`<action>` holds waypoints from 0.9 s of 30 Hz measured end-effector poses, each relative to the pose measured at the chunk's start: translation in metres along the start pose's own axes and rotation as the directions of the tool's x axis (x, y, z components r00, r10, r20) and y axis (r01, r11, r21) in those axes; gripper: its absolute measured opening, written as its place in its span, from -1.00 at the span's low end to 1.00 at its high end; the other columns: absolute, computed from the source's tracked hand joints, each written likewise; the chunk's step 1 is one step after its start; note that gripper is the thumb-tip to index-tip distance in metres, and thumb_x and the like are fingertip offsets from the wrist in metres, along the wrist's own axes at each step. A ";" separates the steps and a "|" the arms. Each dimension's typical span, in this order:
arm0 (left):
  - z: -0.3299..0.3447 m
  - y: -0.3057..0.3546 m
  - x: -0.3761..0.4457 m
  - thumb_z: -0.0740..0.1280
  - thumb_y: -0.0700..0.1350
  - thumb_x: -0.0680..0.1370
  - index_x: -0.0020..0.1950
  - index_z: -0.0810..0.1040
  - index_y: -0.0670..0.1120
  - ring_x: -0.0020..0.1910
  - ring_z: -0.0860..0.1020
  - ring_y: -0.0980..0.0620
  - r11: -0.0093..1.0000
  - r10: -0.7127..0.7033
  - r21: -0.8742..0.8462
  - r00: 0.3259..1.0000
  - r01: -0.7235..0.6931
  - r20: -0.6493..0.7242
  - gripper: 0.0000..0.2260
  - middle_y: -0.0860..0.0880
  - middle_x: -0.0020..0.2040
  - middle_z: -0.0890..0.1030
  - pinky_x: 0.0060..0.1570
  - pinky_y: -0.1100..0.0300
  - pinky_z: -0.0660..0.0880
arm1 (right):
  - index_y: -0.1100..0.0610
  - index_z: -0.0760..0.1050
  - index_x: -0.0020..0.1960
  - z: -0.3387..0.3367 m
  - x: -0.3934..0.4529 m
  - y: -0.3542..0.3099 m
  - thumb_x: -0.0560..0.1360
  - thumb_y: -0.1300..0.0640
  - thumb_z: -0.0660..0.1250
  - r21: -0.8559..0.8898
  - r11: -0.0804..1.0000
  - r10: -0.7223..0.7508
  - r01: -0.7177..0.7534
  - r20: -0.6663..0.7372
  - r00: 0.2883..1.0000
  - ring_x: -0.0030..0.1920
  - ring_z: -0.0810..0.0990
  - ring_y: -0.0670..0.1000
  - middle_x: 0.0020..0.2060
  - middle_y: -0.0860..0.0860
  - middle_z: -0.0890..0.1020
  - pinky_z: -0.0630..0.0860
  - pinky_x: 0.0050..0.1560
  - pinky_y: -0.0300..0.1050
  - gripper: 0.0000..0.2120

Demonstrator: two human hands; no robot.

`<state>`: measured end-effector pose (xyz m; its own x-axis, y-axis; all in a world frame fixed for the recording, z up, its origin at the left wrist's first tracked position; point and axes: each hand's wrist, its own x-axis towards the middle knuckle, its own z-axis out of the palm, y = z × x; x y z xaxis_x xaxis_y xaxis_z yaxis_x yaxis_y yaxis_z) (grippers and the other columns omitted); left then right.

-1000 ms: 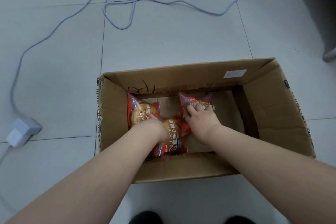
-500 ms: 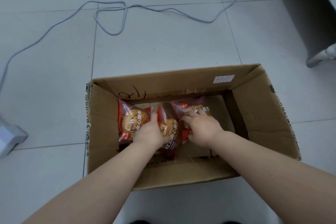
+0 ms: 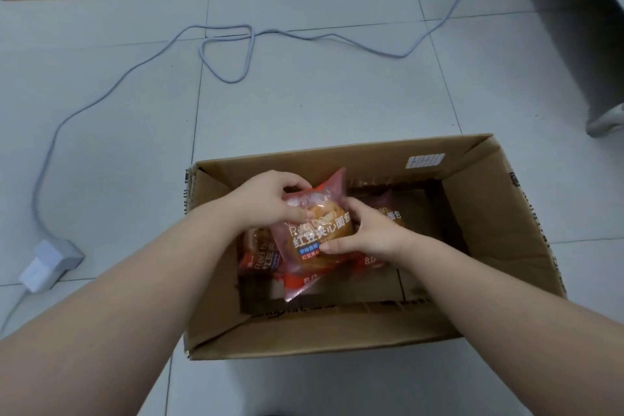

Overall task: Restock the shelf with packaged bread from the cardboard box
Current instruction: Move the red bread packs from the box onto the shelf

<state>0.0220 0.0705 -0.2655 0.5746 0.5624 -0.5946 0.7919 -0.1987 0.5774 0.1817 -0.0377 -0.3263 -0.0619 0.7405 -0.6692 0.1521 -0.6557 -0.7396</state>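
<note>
Head cam is looking down into the cardboard box (image 3: 489, 223) on the tiled floor, and things are moving along since half a second back. Both hands were lying down among three packets near the bottom of the box then; now they're gathering a red bread packet (image 3: 317, 233) up between them, lifted above the box floor and sitting roughly over the box's left half. The left hand (image 3: 270, 203) is pinching the clear top end of the wrapper with fingers curled over it, and the right hand (image 3: 368, 230) is cupping the packet's right edge, thumb pressing underneath and fingers wrapping round the side. So I'm reading this as the pick being basically done, with the carry to the shelf coming next.

Two more packets are staying in the box: one (image 3: 260, 253) peeking out below the left wrist against the box's left wall, another (image 3: 391, 216) partly showing behind the right hand, toward the box's middle. So the box isn't emptying out yet.

Stuff I can't work out: whether the hands are holding one packet or two stacked, since there's red wrapper poking out under the lifted one and it's blurry. The shelf itself isn't showing anywhere I can be sure of. Beyond the box's far side a grey cable (image 3: 229, 54) is looping across the floor.
</note>
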 end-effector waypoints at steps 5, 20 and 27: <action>-0.007 0.017 0.005 0.47 -0.04 0.41 0.18 0.56 -0.04 -0.11 0.60 0.11 0.985 -0.032 -0.168 0.996 0.045 0.082 -0.64 0.09 -0.11 0.61 -0.11 0.25 0.55 | 0.06 0.41 0.25 -0.014 -0.008 0.004 0.02 0.07 0.64 0.168 0.986 0.011 -0.003 -0.043 0.999 0.11 0.63 0.06 0.10 0.03 0.64 0.53 0.21 0.09 -0.15; 0.106 0.000 0.032 0.42 -0.13 0.47 0.38 0.37 -0.08 0.27 0.48 -0.12 0.527 -0.365 -0.776 0.917 0.347 0.162 -0.49 -0.14 0.29 0.51 0.24 -0.09 0.47 | -0.01 0.20 0.44 -0.049 -0.013 0.039 0.40 -0.07 0.44 0.083 0.976 0.212 -0.200 -0.188 0.959 0.13 0.57 0.07 0.22 0.04 0.53 0.50 0.19 0.00 -0.30; 0.120 -0.003 0.048 0.41 0.13 0.43 0.45 0.27 -0.08 0.15 0.56 -0.09 0.283 -0.354 -0.854 0.875 0.437 0.330 -0.32 -0.13 0.24 0.54 0.01 0.02 0.56 | 0.05 0.10 0.51 -0.052 0.005 0.049 0.28 -0.26 0.41 0.193 0.939 0.317 -0.285 -0.163 0.934 0.13 0.57 0.09 0.26 0.10 0.52 0.49 0.18 -0.02 -0.06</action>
<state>0.0720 0.0015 -0.3630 0.2905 0.2976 -0.9094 0.2985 0.8748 0.3816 0.2398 -0.0586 -0.3616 0.1515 0.5083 -0.8477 -0.0295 -0.8549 -0.5179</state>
